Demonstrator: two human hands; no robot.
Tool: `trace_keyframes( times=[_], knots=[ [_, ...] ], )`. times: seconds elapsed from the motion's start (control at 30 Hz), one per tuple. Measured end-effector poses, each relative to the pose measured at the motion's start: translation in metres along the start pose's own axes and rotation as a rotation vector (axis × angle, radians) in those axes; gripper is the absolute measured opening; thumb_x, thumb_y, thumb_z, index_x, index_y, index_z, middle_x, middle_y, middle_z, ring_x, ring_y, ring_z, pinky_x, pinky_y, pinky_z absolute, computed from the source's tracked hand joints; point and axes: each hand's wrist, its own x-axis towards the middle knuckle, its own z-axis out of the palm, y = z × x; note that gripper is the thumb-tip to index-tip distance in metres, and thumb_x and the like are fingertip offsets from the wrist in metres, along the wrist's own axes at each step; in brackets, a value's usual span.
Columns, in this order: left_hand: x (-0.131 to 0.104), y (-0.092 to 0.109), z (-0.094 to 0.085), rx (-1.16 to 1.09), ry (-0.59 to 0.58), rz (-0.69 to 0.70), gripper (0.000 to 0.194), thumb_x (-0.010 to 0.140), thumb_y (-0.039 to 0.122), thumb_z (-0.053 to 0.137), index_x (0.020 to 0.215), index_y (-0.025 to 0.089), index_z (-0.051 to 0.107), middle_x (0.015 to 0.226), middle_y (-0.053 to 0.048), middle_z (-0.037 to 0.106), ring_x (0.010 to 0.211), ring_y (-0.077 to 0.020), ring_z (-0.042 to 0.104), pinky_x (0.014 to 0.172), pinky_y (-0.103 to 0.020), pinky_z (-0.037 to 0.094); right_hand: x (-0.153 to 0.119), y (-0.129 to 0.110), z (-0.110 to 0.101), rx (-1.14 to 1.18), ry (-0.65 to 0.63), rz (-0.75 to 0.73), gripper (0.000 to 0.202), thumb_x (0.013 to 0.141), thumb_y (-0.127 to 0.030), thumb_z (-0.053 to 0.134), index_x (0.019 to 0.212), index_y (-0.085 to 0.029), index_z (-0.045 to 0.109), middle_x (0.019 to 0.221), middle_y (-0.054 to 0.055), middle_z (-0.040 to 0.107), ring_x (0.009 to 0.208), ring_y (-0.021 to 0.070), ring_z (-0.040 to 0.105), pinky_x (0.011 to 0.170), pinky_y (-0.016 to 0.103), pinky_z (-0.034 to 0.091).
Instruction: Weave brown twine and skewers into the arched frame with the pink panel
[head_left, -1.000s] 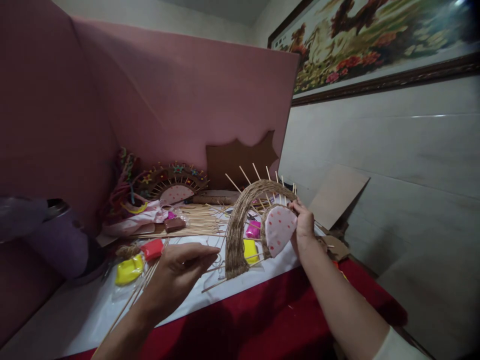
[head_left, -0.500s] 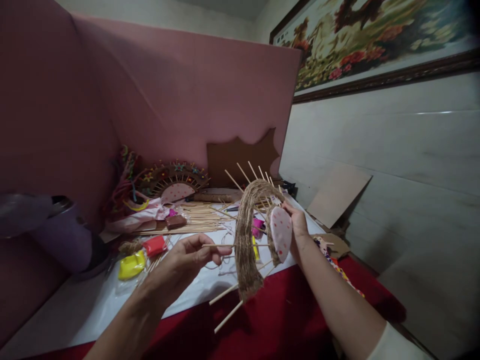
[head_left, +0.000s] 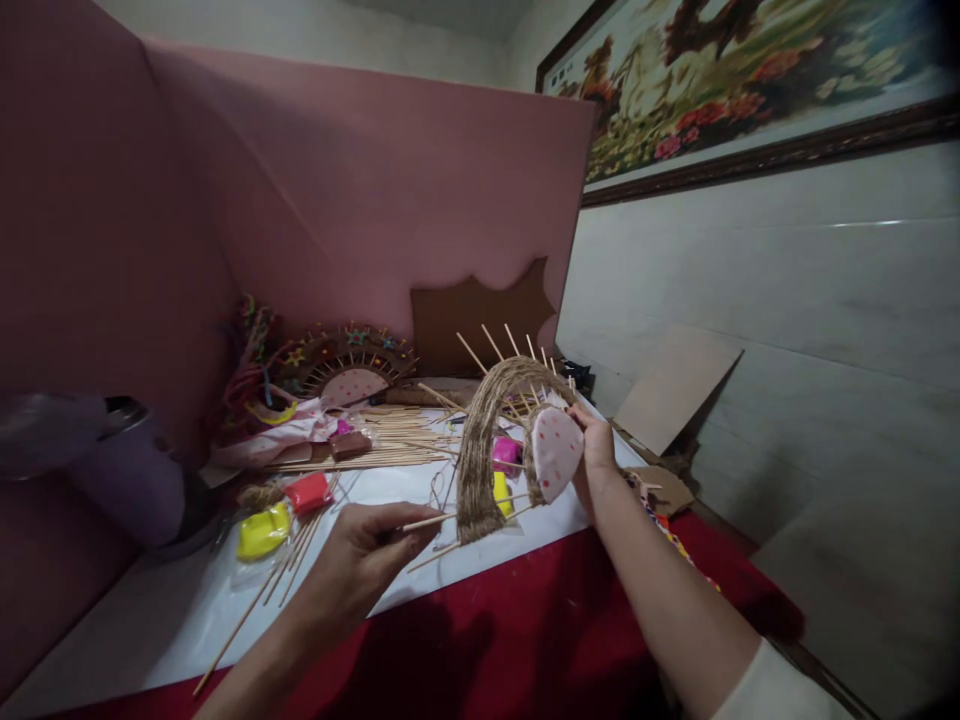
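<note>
A fan-shaped piece of thin wooden sticks carries a wide arched band of brown twine [head_left: 480,440]. Its inner half-round panel [head_left: 557,453] is pale with red dots. My right hand [head_left: 595,440] grips the piece at the panel's right edge, with the fingers partly hidden behind it. On the other side, my left hand [head_left: 386,540] pinches the end of one stick [head_left: 429,522] between thumb and fingers. Several stick tips poke out past the twine at the top.
A finished-looking fan [head_left: 352,385] leans at the back beside loose sticks [head_left: 405,437]. Yellow [head_left: 264,532] and red [head_left: 308,492] packets lie left of my hands. A purple flask [head_left: 142,480] stands far left; brown card [head_left: 476,325] stands behind.
The twine piece has tilted, its lower end rising and shifting slightly left. My left hand has moved down a little and now pinches a stick nearer the band's lower end.
</note>
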Motion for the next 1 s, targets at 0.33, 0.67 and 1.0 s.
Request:
trace_keyframes(
  times=[0.33,0.67,1.0],
  knots=[
    [-0.042,-0.01,-0.016,0.675,0.16,0.472,0.02,0.086,0.015,0.052,0.095,0.021,0.069,0.06,0.002,0.059,0.052,-0.0101,0.053,0.048,-0.021,0.037,0.008,-0.005,0.004,-0.011,0.112,-0.055,0.018,0.067,-0.023,0.066,0.069,-0.017,0.049,0.052,-0.01,0.045,0.045,0.0043,0.041,0.049,0.016,0.036],
    [-0.057,0.008,-0.009,1.281,0.329,0.668,0.022,0.084,0.009,0.044,0.083,0.017,0.064,0.05,0.003,0.056,0.044,-0.0119,0.051,0.055,-0.028,0.038,0.001,-0.019,0.012,-0.063,0.164,-0.169,0.018,0.066,-0.023,0.067,0.074,-0.015,0.054,0.051,-0.01,0.044,0.046,0.004,0.038,0.049,0.017,0.032],
    [-0.06,0.015,0.009,1.539,0.318,0.78,0.032,0.081,0.0,0.036,0.088,0.01,0.065,0.048,0.002,0.052,0.037,-0.0143,0.049,0.042,-0.028,0.03,-0.006,-0.026,0.018,-0.089,0.221,-0.3,0.03,0.069,-0.028,0.067,0.096,-0.015,0.061,0.056,-0.009,0.043,0.05,0.0053,0.042,0.05,0.018,0.035]
  ],
)
